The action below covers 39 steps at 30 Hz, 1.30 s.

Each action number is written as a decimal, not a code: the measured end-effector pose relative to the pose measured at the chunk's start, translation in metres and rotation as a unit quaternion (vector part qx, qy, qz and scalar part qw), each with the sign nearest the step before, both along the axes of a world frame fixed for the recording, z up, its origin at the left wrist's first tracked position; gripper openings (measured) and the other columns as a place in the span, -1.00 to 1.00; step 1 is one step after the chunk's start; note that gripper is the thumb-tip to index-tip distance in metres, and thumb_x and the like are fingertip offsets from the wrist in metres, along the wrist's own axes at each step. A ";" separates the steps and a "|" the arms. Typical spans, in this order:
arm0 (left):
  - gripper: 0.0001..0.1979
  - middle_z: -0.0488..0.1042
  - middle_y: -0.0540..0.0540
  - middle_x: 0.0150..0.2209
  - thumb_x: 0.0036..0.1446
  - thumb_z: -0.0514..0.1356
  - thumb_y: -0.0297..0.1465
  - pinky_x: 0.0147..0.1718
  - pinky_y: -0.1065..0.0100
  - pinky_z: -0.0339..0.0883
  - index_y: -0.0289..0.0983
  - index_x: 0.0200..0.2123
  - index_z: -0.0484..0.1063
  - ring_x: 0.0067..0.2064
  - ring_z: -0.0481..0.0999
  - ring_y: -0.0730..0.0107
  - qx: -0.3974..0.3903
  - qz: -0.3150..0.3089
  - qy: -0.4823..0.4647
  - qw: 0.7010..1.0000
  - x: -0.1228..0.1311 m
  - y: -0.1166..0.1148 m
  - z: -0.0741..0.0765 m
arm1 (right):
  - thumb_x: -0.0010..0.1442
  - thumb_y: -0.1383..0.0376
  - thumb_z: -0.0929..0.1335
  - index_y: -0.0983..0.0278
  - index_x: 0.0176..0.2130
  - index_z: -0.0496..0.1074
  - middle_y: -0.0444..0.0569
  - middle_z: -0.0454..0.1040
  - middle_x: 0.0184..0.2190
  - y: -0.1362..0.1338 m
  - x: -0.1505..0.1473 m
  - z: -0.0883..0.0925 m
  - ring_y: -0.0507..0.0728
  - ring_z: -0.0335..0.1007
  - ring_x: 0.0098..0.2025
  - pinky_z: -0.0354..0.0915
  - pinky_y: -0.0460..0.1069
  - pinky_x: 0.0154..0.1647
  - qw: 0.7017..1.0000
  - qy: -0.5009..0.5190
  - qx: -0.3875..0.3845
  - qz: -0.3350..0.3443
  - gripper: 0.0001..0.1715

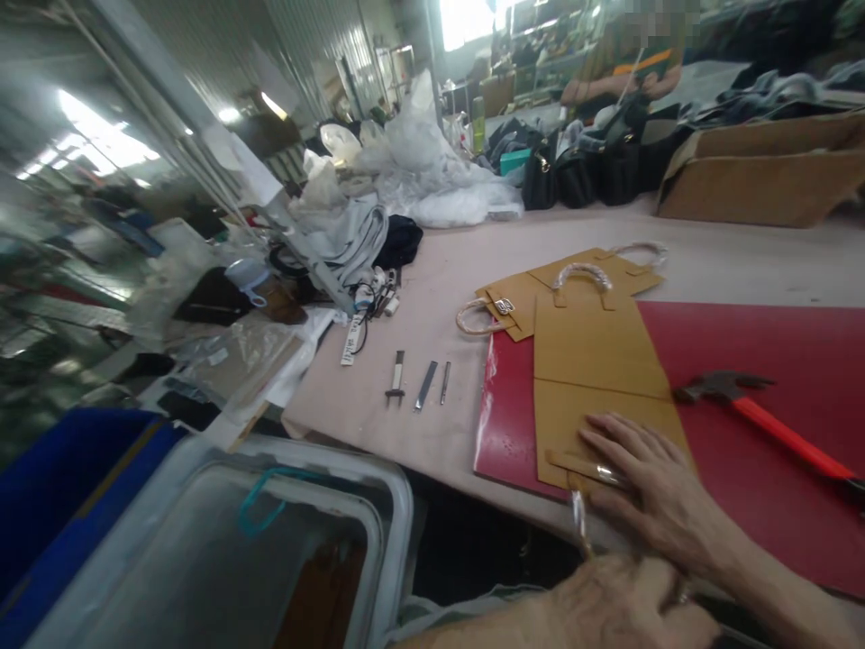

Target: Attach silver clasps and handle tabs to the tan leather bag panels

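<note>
A tan bag panel (595, 351) lies flat on a red board (763, 433), its plastic-wrapped far handle (582, 272) arching at the top. My right hand (641, 478) rests on its near end with the fingers spread, beside a strap with a shiny metal piece (608, 473). Over the table edge hangs the near handle (579, 518), running down behind my left hand (622, 599). That hand is closed at the bottom of the view; what its fingers grip cannot be made out. Right of the panel is a claw hammer (777, 424) with an orange-red handle.
Another tan bag panel (517, 302) lies partly under the first. Three slim metal tools, including a pronged one (396, 379), lie on the table (338, 406). A white bin (398, 505) stands at the near left. Black bags (581, 176), a cardboard box (757, 180) and a person sit beyond.
</note>
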<state>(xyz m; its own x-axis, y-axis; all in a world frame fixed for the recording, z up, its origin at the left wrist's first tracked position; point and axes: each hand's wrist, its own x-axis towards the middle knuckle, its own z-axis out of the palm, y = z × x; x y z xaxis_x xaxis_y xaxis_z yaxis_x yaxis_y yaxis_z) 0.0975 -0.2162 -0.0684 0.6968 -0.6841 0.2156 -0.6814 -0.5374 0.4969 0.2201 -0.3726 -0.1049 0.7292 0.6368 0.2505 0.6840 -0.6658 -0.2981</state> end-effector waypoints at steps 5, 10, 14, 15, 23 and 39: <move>-0.85 0.52 -0.18 -0.23 0.26 0.09 -0.48 -0.13 0.27 0.46 -0.31 -0.21 0.47 -0.15 0.55 0.24 -0.092 0.149 -0.093 0.980 0.019 0.061 -0.004 | 0.29 -0.03 0.32 0.09 0.31 0.33 0.10 0.27 0.35 -0.022 0.012 -0.006 0.45 0.14 0.38 0.18 0.43 0.29 0.998 0.017 0.001 0.061 -0.32; -0.80 0.57 -0.18 -0.19 0.27 0.09 -0.52 -0.13 0.25 0.46 -0.26 -0.19 0.52 -0.15 0.57 0.22 -0.058 0.487 -0.073 0.868 0.056 0.182 -0.001 | 0.25 0.00 0.35 -0.07 0.33 0.28 0.00 0.22 0.38 -0.032 0.017 -0.008 0.49 0.07 0.40 0.22 0.47 0.27 0.995 0.058 0.007 0.078 -0.30; -0.81 0.60 -0.20 -0.12 0.26 0.17 -0.42 -0.06 0.27 0.40 -0.29 -0.16 0.58 -0.08 0.58 0.19 0.069 0.619 0.056 0.780 0.080 0.265 0.006 | 0.27 0.11 0.31 -0.15 0.37 0.20 -0.06 0.17 0.41 -0.041 0.025 -0.019 0.50 0.01 0.42 0.10 0.51 0.32 0.993 0.071 0.028 0.091 -0.29; -0.80 0.60 -0.22 -0.11 0.26 0.18 -0.39 -0.05 0.28 0.38 -0.30 -0.15 0.58 -0.07 0.58 0.19 0.085 0.633 0.078 0.766 0.084 0.279 0.008 | 0.26 0.11 0.31 -0.17 0.37 0.18 -0.06 0.16 0.41 -0.043 0.027 -0.021 0.51 0.01 0.42 0.10 0.52 0.31 0.992 0.073 0.031 0.095 -0.27; -0.84 0.60 -0.18 -0.47 0.04 0.33 -0.32 -0.31 0.32 0.34 -0.31 -0.39 0.60 -0.30 0.61 0.14 0.096 0.628 0.197 0.747 0.127 0.298 0.009 | 0.26 0.06 0.33 -0.15 0.38 0.17 -0.03 0.18 0.40 -0.041 0.028 -0.011 0.50 0.01 0.42 0.10 0.52 0.30 0.992 0.083 0.016 0.095 -0.26; -0.76 0.57 -0.11 -0.37 -0.11 0.44 -0.47 -0.36 0.38 0.51 -0.36 -0.40 0.44 -0.39 0.57 0.39 -0.444 0.461 0.425 0.640 0.100 0.245 0.025 | 0.16 0.10 0.42 0.13 0.32 0.30 0.11 0.17 0.40 -0.018 0.004 0.028 0.42 -0.06 0.45 -0.03 0.47 0.37 0.989 0.132 -0.008 0.060 -0.23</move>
